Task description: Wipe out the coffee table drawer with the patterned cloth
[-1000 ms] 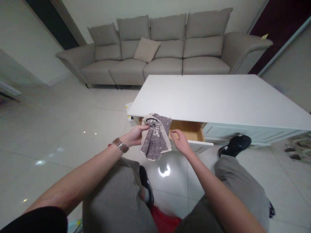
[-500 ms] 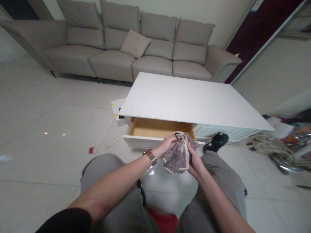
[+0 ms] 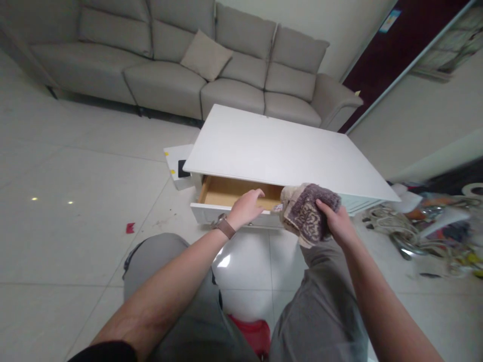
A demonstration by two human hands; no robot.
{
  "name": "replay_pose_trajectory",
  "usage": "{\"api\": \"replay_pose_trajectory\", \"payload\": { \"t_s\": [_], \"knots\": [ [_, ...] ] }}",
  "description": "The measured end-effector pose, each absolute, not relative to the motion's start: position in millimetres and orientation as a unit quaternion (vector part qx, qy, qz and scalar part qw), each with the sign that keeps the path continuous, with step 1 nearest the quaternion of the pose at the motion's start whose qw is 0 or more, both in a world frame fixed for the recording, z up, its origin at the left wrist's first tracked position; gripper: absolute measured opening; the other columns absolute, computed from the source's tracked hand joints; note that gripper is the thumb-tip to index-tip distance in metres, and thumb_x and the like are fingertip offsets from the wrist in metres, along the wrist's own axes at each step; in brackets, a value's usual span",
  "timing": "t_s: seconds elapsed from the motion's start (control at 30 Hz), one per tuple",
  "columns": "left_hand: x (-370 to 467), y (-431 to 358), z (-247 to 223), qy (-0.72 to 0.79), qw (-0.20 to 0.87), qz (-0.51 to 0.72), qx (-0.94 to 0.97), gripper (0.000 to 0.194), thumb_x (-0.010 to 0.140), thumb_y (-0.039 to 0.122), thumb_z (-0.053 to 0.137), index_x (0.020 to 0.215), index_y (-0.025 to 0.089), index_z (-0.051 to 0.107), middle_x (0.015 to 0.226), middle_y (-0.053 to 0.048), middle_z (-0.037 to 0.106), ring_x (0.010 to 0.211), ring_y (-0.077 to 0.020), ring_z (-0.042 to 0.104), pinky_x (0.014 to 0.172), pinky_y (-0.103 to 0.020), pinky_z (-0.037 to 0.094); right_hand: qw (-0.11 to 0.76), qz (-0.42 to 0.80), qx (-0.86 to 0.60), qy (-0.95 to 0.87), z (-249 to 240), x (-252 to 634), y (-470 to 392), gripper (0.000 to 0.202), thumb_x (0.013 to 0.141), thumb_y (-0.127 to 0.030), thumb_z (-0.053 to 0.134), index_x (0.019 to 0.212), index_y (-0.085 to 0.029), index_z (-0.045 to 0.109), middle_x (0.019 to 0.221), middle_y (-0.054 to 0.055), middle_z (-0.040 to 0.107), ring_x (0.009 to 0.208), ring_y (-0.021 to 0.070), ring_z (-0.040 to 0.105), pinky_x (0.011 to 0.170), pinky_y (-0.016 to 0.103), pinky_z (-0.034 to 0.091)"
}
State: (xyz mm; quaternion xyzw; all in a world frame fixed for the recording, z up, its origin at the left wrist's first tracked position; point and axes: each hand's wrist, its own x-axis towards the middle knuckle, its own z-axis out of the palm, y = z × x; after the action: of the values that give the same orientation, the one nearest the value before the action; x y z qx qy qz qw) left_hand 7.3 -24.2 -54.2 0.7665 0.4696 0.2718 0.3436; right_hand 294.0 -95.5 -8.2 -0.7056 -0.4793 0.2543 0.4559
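A folded purple-brown and cream patterned cloth, like a small towel, hangs from my right hand, whose fingers pinch its right side. The cloth is held up in front of the coffee table's edge, over the right end of the drawer front. My left hand holds nothing; its fingers are apart and curved above the front of the pulled-out drawer, which has a wooden inside. Part of the drawer's right end is hidden behind the cloth.
The white coffee table stands before a grey sofa. A white box lies at its left end. Cables and clutter cover the floor at right. Between my legs is something red, with a red scrap at left.
My left hand has let go of the cloth and moved slightly left. My right hand has carried the cloth right and up, and the cloth now looks folded. The view has shifted.
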Motion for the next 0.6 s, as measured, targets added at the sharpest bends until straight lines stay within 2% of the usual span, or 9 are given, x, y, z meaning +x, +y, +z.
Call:
{"api": "replay_pose_trajectory", "payload": {
  "t_s": [0.07, 0.13, 0.2, 0.3, 0.37, 0.4, 0.5, 0.6],
  "knots": [
    [0, -27, -57, 0.481, 0.277, 0.188, 0.81, 0.037, 0.084, 0.009, 0.06, 0.119, 0.018, 0.069, 0.124, -0.01, 0.073, 0.118, -0.0261, 0.067, 0.103, -0.038, 0.051, 0.364, 0.131, -0.737, -0.555, 3, 305, -88, 0.043, 0.082, -0.055, 0.071, 0.104, -0.018, 0.077, 0.098, 0.012, 0.08, 0.1, 0.0341, 0.072, 0.095, 0.049, 0.056],
    [-4, -30, -60, 0.496, 0.237, 0.12, 0.827, 0.04, 0.085, 0.007, 0.058, 0.121, 0.019, 0.07, 0.123, -0.011, 0.074, 0.117, -0.0261, 0.068, 0.1, -0.036, 0.052, 0.267, 0.034, -0.746, -0.61, -2, 306, -82, 0.041, 0.086, -0.047, 0.066, 0.112, -0.018, 0.075, 0.096, 0.014, 0.079, 0.096, 0.0357, 0.072, 0.09, 0.049, 0.056],
    [-4, -30, -64, 0.498, 0.207, 0.067, 0.839, 0.041, 0.084, 0.005, 0.058, 0.121, 0.019, 0.071, 0.122, -0.012, 0.075, 0.117, -0.0264, 0.068, 0.098, -0.035, 0.053, 0.18, -0.004, -0.722, -0.668, -24, 294, -80, 0.047, 0.086, -0.034, 0.061, 0.129, -0.016, 0.068, 0.113, 0.017, 0.077, 0.105, 0.0369, 0.07, 0.092, 0.049, 0.054],
    [-5, -25, -73, 0.496, 0.176, 0.007, 0.85, 0.041, 0.082, 0.005, 0.058, 0.117, 0.02, 0.073, 0.119, -0.014, 0.075, 0.114, -0.0281, 0.069, 0.092, -0.035, 0.054, 0.051, 0.009, -0.652, -0.757, -75, 266, -82, 0.062, 0.081, -0.021, 0.062, 0.142, -0.014, 0.058, 0.15, 0.02, 0.058, 0.133, 0.0374, 0.055, 0.108, 0.051, 0.044],
    [-15, -14, -81, 0.498, 0.176, -0.035, 0.848, 0.042, 0.082, 0.007, 0.059, 0.119, 0.021, 0.073, 0.12, -0.014, 0.075, 0.112, -0.029, 0.07, 0.089, -0.036, 0.055, -0.004, -0.002, -0.628, -0.778, -102, 253, -83, 0.065, 0.08, -0.026, 0.068, 0.143, -0.018, 0.055, 0.157, 0.017, 0.05, 0.142, 0.0399, 0.044, 0.112, 0.055, 0.037],
    [-25, -7, -84, 0.497, 0.182, -0.06, 0.846, 0.044, 0.081, 0.009, 0.06, 0.121, 0.022, 0.072, 0.122, -0.014, 0.075, 0.111, -0.0293, 0.07, 0.088, -0.036, 0.055, -0.017, -0.007, -0.621, -0.784, -110, 251, -83, 0.064, 0.081, -0.032, 0.07, 0.141, -0.02, 0.055, 0.156, 0.016, 0.05, 0.141, 0.0405, 0.043, 0.11, 0.056, 0.037],
    [-71, 22, -95, 0.477, 0.207, -0.128, 0.845, 0.051, 0.073, 0.015, 0.068, 0.123, 0.023, 0.073, 0.124, -0.012, 0.075, 0.109, -0.0282, 0.07, 0.086, -0.033, 0.054, -0.027, -0.013, -0.616, -0.787, -114, 264, -72, 0.072, 0.077, -0.055, 0.075, 0.139, -0.024, 0.054, 0.143, 0.016, 0.057, 0.127, 0.0391, 0.051, 0.098, 0.052, 0.042],
    [-129, 49, -103, 0.462, 0.274, -0.123, 0.835, 0.043, 0.065, 0.017, 0.069, 0.106, 0.022, 0.079, 0.11, -0.006, 0.079, 0.098, -0.0231, 0.071, 0.084, -0.027, 0.052, -0.055, -0.011, -0.621, -0.782, -111, 290, -56, 0.089, 0.066, -0.065, 0.08, 0.14, -0.023, 0.052, 0.138, 0.017, 0.056, 0.122, 0.039, 0.052, 0.092, 0.047, 0.042]
  ]
}}
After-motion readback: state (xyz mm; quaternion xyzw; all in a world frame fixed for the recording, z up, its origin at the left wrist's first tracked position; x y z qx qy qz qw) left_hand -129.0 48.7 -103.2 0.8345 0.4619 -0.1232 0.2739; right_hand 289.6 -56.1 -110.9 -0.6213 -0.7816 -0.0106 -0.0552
